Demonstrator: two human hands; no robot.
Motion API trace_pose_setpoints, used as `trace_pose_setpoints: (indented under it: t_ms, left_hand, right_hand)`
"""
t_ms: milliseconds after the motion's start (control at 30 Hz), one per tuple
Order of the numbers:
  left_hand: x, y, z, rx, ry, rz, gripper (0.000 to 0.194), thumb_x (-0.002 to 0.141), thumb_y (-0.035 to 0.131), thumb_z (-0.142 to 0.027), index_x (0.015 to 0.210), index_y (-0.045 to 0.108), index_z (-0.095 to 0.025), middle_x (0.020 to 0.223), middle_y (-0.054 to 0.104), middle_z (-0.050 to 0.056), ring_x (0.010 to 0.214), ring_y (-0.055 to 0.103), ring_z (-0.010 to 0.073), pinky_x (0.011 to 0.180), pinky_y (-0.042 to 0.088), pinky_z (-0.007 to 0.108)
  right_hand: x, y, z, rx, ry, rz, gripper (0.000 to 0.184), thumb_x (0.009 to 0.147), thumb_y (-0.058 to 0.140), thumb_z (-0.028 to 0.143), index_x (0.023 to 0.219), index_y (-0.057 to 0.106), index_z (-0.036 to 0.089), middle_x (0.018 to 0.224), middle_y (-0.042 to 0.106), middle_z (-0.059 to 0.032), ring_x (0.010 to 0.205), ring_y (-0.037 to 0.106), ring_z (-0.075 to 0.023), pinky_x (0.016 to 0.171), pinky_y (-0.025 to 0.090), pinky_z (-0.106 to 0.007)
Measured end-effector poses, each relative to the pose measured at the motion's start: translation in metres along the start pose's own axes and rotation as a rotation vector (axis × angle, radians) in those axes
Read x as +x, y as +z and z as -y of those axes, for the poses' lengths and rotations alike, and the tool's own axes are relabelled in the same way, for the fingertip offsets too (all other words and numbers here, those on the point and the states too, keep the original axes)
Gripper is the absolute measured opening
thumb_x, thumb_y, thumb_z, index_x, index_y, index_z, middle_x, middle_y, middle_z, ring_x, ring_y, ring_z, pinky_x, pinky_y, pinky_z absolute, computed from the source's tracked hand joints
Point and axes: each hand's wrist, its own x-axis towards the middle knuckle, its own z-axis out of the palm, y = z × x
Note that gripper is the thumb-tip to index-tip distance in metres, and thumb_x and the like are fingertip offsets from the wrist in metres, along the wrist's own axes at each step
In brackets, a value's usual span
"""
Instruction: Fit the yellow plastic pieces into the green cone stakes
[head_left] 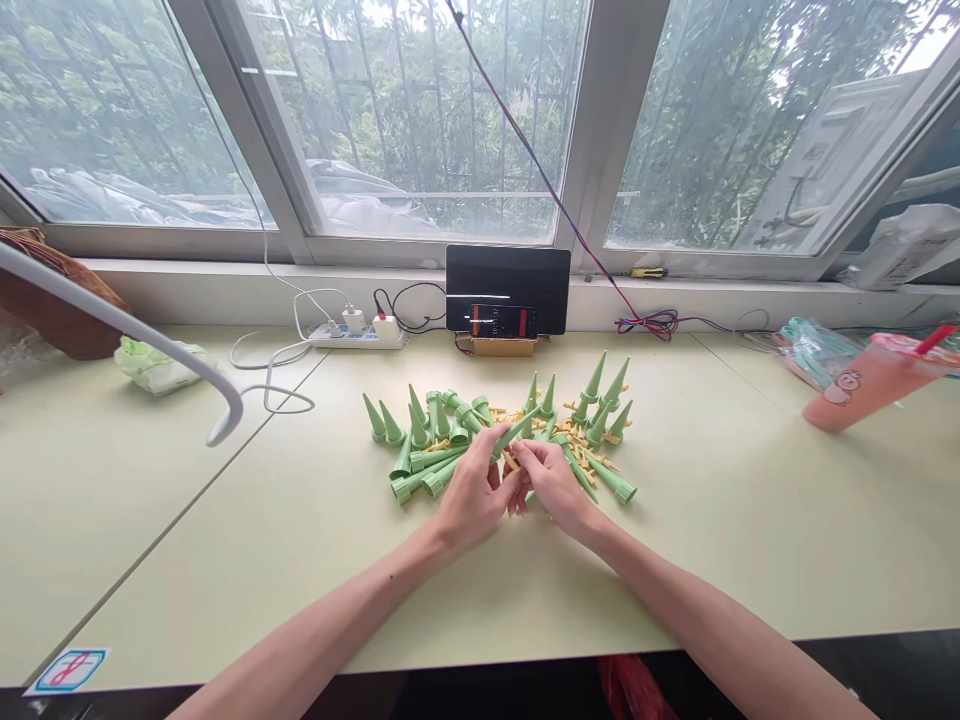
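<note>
My left hand [478, 482] is closed around a green plastic watering spike [514, 431], its pointed end tilted up to the right. Close against it, my right hand [556, 482] pinches a small yellow plastic valve piece [511, 461] at the spike's near end. My fingers partly cover both parts, so I cannot tell whether they are joined. To the left lie several green spikes [420, 484], some upright and some on their sides. More upright spikes [595, 380] stand at the right, among loose yellow valve pieces [581, 440]. One spike [613, 481] lies just right of my right hand.
Behind the pile, a phone [504, 321] leans on a dark tablet [510, 275]. A power strip [360, 335] with white cables is at the back left. A white curved lamp arm [172, 350] crosses the left side. A tilted pink drink cup [862, 385] is at right.
</note>
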Motion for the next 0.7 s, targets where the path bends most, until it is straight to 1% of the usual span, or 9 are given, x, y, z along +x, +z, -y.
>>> trace_pose_setpoints:
  t_ms: [233,400,567,700]
  left_hand:
    - [-0.0001,-0.0002,-0.0035,-0.085,-0.017,0.029,0.042,0.09,0.054,-0.022,0.13,0.043,-0.019,0.071,0.055,-0.004,0.047,0.054,0.0083,0.046,0.046,0.021]
    - [-0.0006,0.0007,-0.0065,-0.091,-0.042,-0.025,0.041,0.089,0.057,-0.024,0.127,0.045,-0.018,0.071,0.056,-0.004,0.044,0.053,0.0077,0.043,0.045,0.021]
    - [0.0004,-0.0002,-0.0046,-0.024,-0.036,-0.069,0.045,0.091,0.056,-0.026,0.132,0.042,-0.017,0.076,0.059,-0.001,0.049,0.053,0.0079,0.048,0.047,0.021]
    - [0.001,-0.0008,-0.0036,0.019,-0.021,-0.075,0.046,0.091,0.053,-0.023,0.136,0.042,-0.019,0.091,0.06,0.002,0.054,0.053,0.0073,0.049,0.048,0.02]
  right_hand:
    - [0.0003,0.0009,-0.0003,0.059,0.042,-0.002,0.045,0.086,0.059,0.056,0.067,0.051,0.017,0.056,0.063,-0.0005,0.041,0.06,-0.0131,0.035,0.041,-0.021]
    - [-0.0004,0.0026,0.0017,0.082,0.068,-0.002,0.045,0.086,0.06,0.057,0.068,0.056,0.015,0.061,0.065,-0.0021,0.043,0.06,-0.0124,0.038,0.043,-0.021]
    - [-0.002,0.0036,0.0037,0.085,0.07,0.058,0.044,0.085,0.063,0.056,0.074,0.064,0.013,0.067,0.066,-0.0037,0.048,0.061,-0.0116,0.041,0.044,-0.021]
    - [-0.0028,0.0039,0.0051,0.079,0.078,0.072,0.04,0.083,0.067,0.053,0.075,0.067,0.013,0.071,0.068,-0.0043,0.051,0.061,-0.011,0.044,0.044,-0.021]
